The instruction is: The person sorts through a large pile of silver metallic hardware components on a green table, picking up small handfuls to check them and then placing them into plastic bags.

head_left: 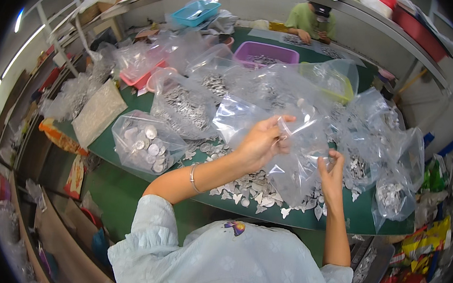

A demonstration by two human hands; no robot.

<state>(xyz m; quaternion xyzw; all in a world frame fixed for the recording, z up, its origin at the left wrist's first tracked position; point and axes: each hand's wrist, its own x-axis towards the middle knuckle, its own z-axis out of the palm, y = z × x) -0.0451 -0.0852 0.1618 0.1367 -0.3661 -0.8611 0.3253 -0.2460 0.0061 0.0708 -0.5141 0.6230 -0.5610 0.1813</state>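
Observation:
A large clear plastic bag (295,172) is stretched between my two hands above the table. My left hand (261,143), with a silver bangle on its wrist, is closed on the bag's left part. On its right side, my right hand (332,172) pinches the bag between thumb and fingers. Inside the bag I cannot make out any contents. Beneath it lies a loose heap of small flat silver-grey pieces (257,190), partly hidden by the film. To the left, nearer me, sits a clear bag of round silvery discs (148,144).
More bags of grey pieces (184,105) crowd the green table (363,215). Behind them stand a purple basin (267,45), a lime-green basket (344,92) and a pink tray (135,79). Another person (312,22) works at the far end. Shelving (33,189) lines the left.

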